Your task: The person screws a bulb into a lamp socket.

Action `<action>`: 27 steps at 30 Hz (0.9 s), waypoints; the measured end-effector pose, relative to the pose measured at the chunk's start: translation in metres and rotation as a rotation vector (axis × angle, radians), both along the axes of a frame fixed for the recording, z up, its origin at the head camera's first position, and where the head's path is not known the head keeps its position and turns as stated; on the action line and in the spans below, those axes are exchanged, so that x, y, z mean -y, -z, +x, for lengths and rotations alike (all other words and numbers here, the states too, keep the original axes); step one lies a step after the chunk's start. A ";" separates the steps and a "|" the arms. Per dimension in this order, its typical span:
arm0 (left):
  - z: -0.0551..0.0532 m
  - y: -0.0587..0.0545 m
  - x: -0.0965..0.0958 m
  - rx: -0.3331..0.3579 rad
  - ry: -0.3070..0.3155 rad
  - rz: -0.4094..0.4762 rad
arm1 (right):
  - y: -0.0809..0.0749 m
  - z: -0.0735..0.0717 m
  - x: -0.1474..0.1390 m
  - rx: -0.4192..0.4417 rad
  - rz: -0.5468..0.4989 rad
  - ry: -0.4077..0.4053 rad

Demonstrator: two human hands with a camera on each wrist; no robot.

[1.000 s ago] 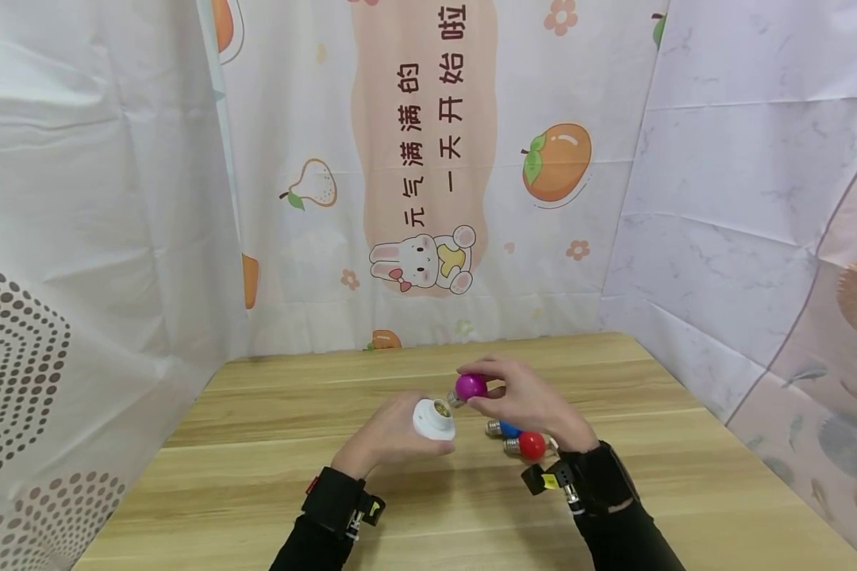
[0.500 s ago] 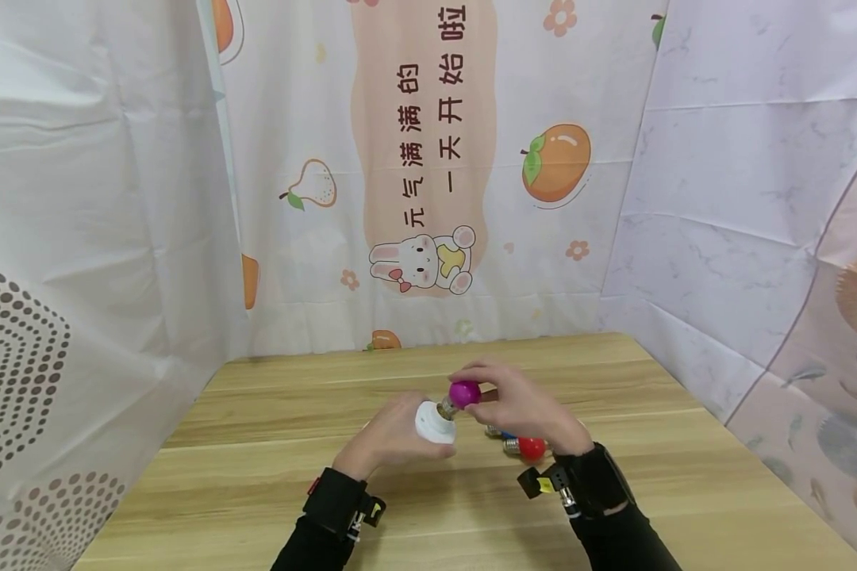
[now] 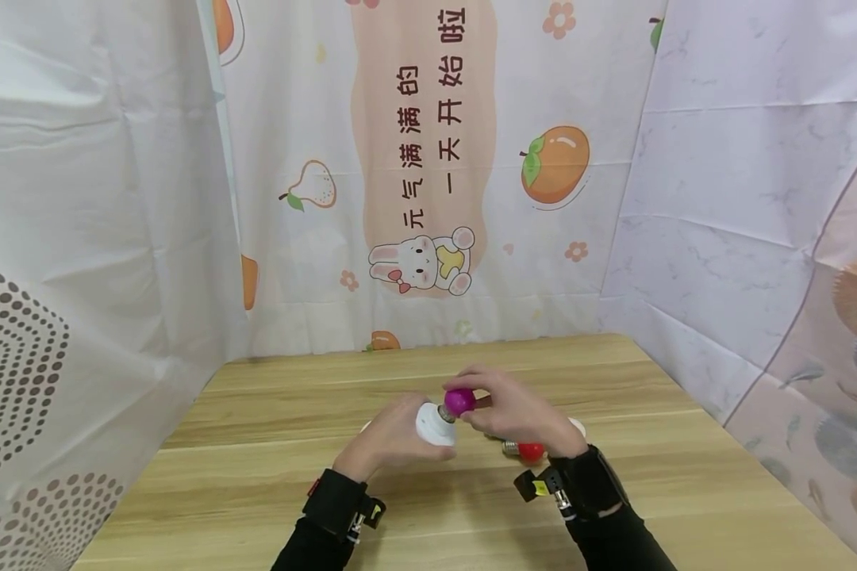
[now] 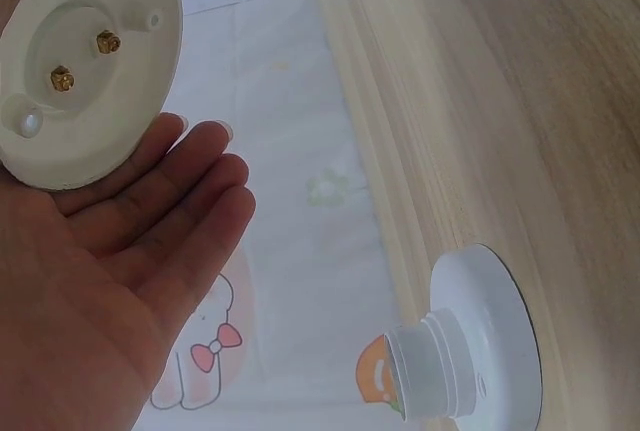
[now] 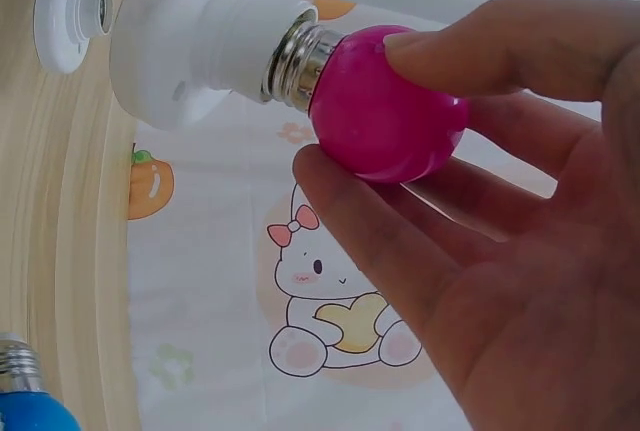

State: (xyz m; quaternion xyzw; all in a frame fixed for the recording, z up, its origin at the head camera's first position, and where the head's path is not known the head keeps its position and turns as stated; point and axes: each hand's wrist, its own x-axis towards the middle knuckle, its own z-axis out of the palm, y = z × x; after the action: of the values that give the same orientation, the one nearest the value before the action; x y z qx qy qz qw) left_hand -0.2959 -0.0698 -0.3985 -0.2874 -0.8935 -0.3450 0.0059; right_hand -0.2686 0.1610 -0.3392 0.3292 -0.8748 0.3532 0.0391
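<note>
the left hand grips a white lamp holder above the table, thumb and fingers about its round flange. the right hand pinches the globe of a purple bulb between thumb and fingertips. the bulb lies between the two hands, just beyond the right fingertips, its metal screw base pointing away from the right palm and toward the left hand. governing relation: bulb axis to holder axis. seen from the head, both axes run on one slant, the holder's collar facing up and to the right, the screw base facing down and to the left. in the right wrist view the two lines appear close to parallel, with the base tip at the collar's mouth and several threads exposed; whether the threads are engaged cannot be told. the right hand is the nearer to the bulb, the left to the holder. a red bulb lies on the table near the right wrist; a blue bulb and a second lamp holder stand apart from the joint.
</note>
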 end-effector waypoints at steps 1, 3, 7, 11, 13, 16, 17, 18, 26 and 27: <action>0.000 0.000 0.000 0.004 0.001 -0.001 | 0.000 0.000 0.001 -0.004 0.006 0.005; 0.000 0.000 0.000 0.010 0.002 -0.002 | 0.000 0.000 0.002 -0.002 0.007 0.005; 0.001 0.000 0.001 0.015 0.001 0.002 | 0.001 0.000 0.002 0.024 -0.025 -0.026; 0.001 0.000 0.001 0.017 -0.003 0.004 | 0.001 0.001 0.003 0.039 -0.046 -0.039; 0.001 0.000 0.001 0.020 -0.007 0.003 | 0.001 0.001 0.003 0.028 -0.037 -0.030; 0.001 0.000 0.001 0.025 -0.009 0.005 | 0.001 0.001 0.004 0.020 -0.026 -0.013; 0.001 -0.001 0.001 0.026 -0.008 0.006 | 0.001 0.001 0.004 0.020 -0.025 -0.007; 0.001 -0.001 0.002 0.026 -0.008 0.005 | 0.002 0.001 0.004 0.021 -0.023 -0.002; 0.001 0.000 0.001 0.018 -0.013 -0.007 | 0.003 0.001 0.005 0.021 0.002 0.038; 0.001 0.000 0.001 0.017 -0.014 -0.007 | 0.003 0.001 0.005 0.026 0.001 0.039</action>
State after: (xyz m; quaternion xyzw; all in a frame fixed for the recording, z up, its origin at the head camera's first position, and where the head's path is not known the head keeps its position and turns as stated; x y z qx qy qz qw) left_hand -0.2952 -0.0708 -0.3986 -0.2783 -0.8967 -0.3443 -0.0002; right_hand -0.2677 0.1564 -0.3422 0.3075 -0.8817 0.3562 0.0342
